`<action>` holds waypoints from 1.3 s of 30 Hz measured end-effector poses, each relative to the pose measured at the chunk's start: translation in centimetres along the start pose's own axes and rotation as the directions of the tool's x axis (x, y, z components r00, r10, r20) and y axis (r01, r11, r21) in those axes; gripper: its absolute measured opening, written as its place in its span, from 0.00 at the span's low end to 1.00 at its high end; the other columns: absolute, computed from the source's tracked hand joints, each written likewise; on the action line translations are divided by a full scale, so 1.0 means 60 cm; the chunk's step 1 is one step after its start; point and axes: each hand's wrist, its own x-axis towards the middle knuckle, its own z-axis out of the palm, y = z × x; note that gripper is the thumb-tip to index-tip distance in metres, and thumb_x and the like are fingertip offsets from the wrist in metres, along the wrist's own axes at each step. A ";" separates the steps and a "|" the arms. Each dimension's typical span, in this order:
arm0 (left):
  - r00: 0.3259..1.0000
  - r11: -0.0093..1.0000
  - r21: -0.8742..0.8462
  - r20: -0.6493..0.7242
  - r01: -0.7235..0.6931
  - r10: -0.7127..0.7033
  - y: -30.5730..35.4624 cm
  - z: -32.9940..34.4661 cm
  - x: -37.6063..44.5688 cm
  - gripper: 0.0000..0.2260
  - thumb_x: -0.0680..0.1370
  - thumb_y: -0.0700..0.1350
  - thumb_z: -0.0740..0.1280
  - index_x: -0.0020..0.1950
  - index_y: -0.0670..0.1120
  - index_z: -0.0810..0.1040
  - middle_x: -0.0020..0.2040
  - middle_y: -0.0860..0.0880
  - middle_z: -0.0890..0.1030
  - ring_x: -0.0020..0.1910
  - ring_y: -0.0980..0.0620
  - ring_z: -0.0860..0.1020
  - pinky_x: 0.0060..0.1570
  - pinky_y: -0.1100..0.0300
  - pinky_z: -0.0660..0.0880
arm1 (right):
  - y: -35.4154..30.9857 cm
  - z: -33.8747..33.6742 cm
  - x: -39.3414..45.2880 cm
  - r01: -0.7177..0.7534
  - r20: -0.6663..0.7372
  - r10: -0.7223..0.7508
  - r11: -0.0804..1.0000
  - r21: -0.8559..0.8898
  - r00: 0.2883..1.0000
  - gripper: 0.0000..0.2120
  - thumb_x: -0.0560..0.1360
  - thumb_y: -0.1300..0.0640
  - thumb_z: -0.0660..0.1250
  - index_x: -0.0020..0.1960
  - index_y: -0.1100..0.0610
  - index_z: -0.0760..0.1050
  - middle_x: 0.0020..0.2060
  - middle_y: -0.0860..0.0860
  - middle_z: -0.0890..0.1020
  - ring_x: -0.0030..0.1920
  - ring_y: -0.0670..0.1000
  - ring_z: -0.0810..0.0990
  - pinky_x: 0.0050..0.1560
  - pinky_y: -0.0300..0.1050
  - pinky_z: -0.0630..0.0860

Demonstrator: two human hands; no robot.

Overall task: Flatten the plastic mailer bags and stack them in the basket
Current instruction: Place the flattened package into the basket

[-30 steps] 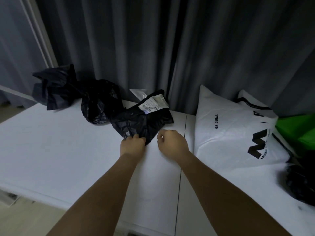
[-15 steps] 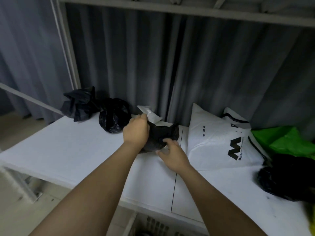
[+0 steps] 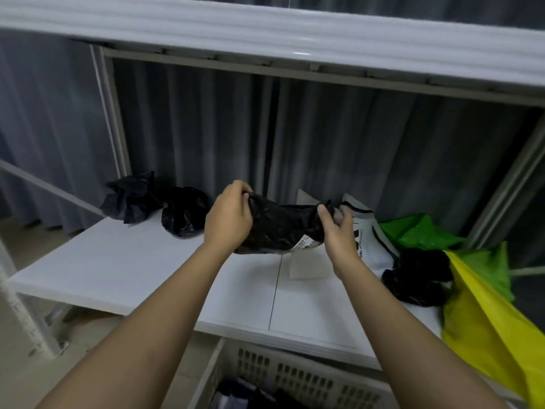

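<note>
A crumpled black mailer bag (image 3: 283, 228) with a white shipping label hangs in the air above the white shelf (image 3: 124, 267). My left hand (image 3: 230, 216) grips its upper left edge. At its right end, my right hand (image 3: 339, 231) holds the bag with thumb and fingers. A white slotted basket (image 3: 295, 376) stands below the shelf's front edge, with dark and white bags inside.
Two crumpled black bags (image 3: 129, 199) (image 3: 184, 212) lie at the back left. A white printed bag (image 3: 368, 231), a green bag (image 3: 418, 231), another black bag (image 3: 418, 276) and a yellow bag (image 3: 486, 314) crowd the right. An upper shelf rail (image 3: 265, 28) runs overhead. Grey curtains hang behind.
Both hands have lifted the black bag off the shelf and stretched it between them. The view has pulled back, so the basket and upper rail show.
</note>
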 end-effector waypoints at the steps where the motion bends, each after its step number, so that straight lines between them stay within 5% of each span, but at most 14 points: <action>1: 1.000 0.999 -0.036 -0.009 0.019 -0.019 0.007 0.001 -0.011 0.06 0.82 0.43 0.56 0.52 0.46 0.72 0.49 0.50 0.77 0.48 0.49 0.75 0.46 0.52 0.73 | -0.002 -0.016 -0.008 0.005 -0.010 -0.006 0.998 -0.061 1.000 0.34 0.69 0.38 0.68 0.71 0.48 0.64 0.65 0.52 0.72 0.65 0.54 0.72 0.67 0.50 0.69; 4: 0.998 0.984 -0.163 0.031 0.067 -0.063 0.018 0.006 -0.039 0.05 0.82 0.42 0.57 0.51 0.46 0.72 0.49 0.51 0.77 0.47 0.50 0.75 0.45 0.56 0.71 | 0.016 -0.058 -0.021 0.001 -0.014 -0.004 0.980 -0.198 1.000 0.28 0.59 0.33 0.66 0.56 0.43 0.76 0.58 0.52 0.77 0.58 0.54 0.77 0.62 0.55 0.74; 8: 0.992 0.960 -0.249 0.024 0.124 -0.122 0.024 0.007 -0.066 0.05 0.82 0.42 0.57 0.49 0.49 0.72 0.48 0.51 0.79 0.47 0.51 0.76 0.47 0.55 0.73 | 0.023 -0.105 -0.041 0.124 -0.042 -0.141 0.955 -0.269 0.989 0.05 0.71 0.41 0.68 0.42 0.41 0.78 0.49 0.48 0.76 0.55 0.54 0.76 0.62 0.57 0.73; 10: 0.985 0.966 -0.194 0.009 0.171 -0.172 0.016 0.005 -0.071 0.07 0.82 0.42 0.57 0.48 0.51 0.71 0.45 0.53 0.78 0.45 0.51 0.76 0.45 0.55 0.72 | 0.027 -0.124 -0.047 0.135 -0.068 -0.156 0.960 -0.245 0.985 0.08 0.72 0.42 0.68 0.40 0.45 0.79 0.47 0.50 0.79 0.52 0.54 0.78 0.58 0.58 0.74; 13: 0.965 0.964 -0.070 0.061 0.258 -0.254 0.002 0.011 -0.082 0.07 0.82 0.42 0.56 0.49 0.50 0.72 0.47 0.50 0.79 0.45 0.48 0.77 0.44 0.52 0.73 | 0.029 -0.142 -0.061 0.089 -0.074 -0.103 0.982 -0.168 0.992 0.15 0.67 0.38 0.68 0.40 0.49 0.81 0.47 0.55 0.82 0.48 0.54 0.80 0.55 0.56 0.77; 16: 0.941 0.947 0.067 0.109 0.314 -0.320 0.000 0.025 -0.090 0.10 0.81 0.41 0.56 0.58 0.46 0.74 0.57 0.45 0.78 0.56 0.42 0.74 0.52 0.49 0.72 | 0.014 -0.139 -0.079 0.114 -0.076 -0.124 0.986 -0.123 0.989 0.09 0.76 0.51 0.67 0.42 0.55 0.79 0.44 0.57 0.82 0.46 0.54 0.80 0.49 0.47 0.76; 18: 0.964 0.961 0.180 0.125 0.210 -0.234 0.016 0.036 -0.097 0.13 0.80 0.42 0.58 0.64 0.47 0.73 0.64 0.45 0.74 0.64 0.42 0.69 0.61 0.49 0.67 | 0.012 -0.134 -0.084 0.156 -0.048 -0.165 0.976 -0.155 0.985 0.09 0.76 0.53 0.67 0.41 0.56 0.78 0.41 0.55 0.82 0.45 0.55 0.81 0.47 0.48 0.76; 20: 0.973 0.994 0.103 0.226 0.029 -0.052 0.046 0.044 -0.105 0.16 0.80 0.47 0.60 0.68 0.51 0.71 0.68 0.48 0.71 0.69 0.45 0.64 0.68 0.51 0.60 | 0.014 -0.126 -0.085 0.214 -0.004 -0.222 0.941 -0.264 0.975 0.10 0.75 0.49 0.68 0.37 0.52 0.76 0.37 0.51 0.81 0.45 0.55 0.80 0.47 0.50 0.77; 24: 0.818 0.995 -0.080 0.567 -0.062 0.096 0.104 0.078 -0.126 0.20 0.80 0.51 0.62 0.71 0.55 0.67 0.69 0.51 0.71 0.70 0.49 0.64 0.70 0.50 0.61 | 0.016 -0.107 -0.092 0.354 0.092 -0.354 0.809 -0.470 0.931 0.10 0.75 0.46 0.66 0.36 0.47 0.74 0.36 0.46 0.77 0.46 0.54 0.75 0.46 0.51 0.73; 28: 0.873 0.978 -0.204 0.483 0.048 0.058 0.111 0.098 -0.135 0.07 0.79 0.45 0.62 0.55 0.46 0.76 0.51 0.48 0.80 0.52 0.48 0.77 0.54 0.48 0.74 | 0.007 -0.112 -0.106 0.363 0.237 -0.293 0.865 -0.347 0.926 0.03 0.75 0.54 0.67 0.43 0.46 0.76 0.43 0.47 0.79 0.50 0.49 0.76 0.50 0.43 0.72; 30: 0.902 0.973 -0.211 0.432 0.088 0.013 0.108 0.097 -0.134 0.06 0.80 0.44 0.62 0.54 0.45 0.76 0.49 0.48 0.80 0.50 0.50 0.77 0.53 0.53 0.74 | 0.007 -0.137 -0.106 0.353 0.297 -0.260 0.879 -0.321 0.919 0.10 0.73 0.56 0.65 0.52 0.44 0.75 0.51 0.45 0.77 0.56 0.47 0.75 0.58 0.43 0.71; 33: 0.910 0.939 -0.301 0.414 0.167 -0.029 0.107 0.088 -0.125 0.07 0.81 0.42 0.61 0.55 0.44 0.77 0.50 0.50 0.80 0.50 0.53 0.77 0.51 0.60 0.72 | 0.011 -0.181 -0.091 0.376 0.323 -0.226 0.749 -0.545 0.919 0.23 0.68 0.52 0.65 0.63 0.44 0.71 0.55 0.42 0.73 0.62 0.50 0.69 0.64 0.50 0.67; 35: 0.902 0.897 -0.369 0.425 0.242 -0.069 0.101 0.086 -0.118 0.06 0.81 0.41 0.61 0.53 0.44 0.77 0.48 0.50 0.80 0.50 0.52 0.78 0.50 0.60 0.73 | 0.013 -0.194 -0.082 0.348 0.285 -0.214 0.721 -0.599 0.934 0.22 0.69 0.53 0.68 0.63 0.47 0.72 0.52 0.44 0.74 0.60 0.51 0.71 0.62 0.49 0.69; 39: 0.918 0.863 -0.406 0.368 0.300 -0.146 0.091 0.083 -0.109 0.07 0.81 0.41 0.60 0.50 0.44 0.77 0.46 0.48 0.81 0.47 0.52 0.78 0.48 0.61 0.73 | 0.017 -0.196 -0.080 0.290 0.182 -0.230 0.838 -0.462 0.956 0.08 0.74 0.62 0.69 0.49 0.50 0.75 0.41 0.47 0.76 0.45 0.48 0.76 0.45 0.37 0.71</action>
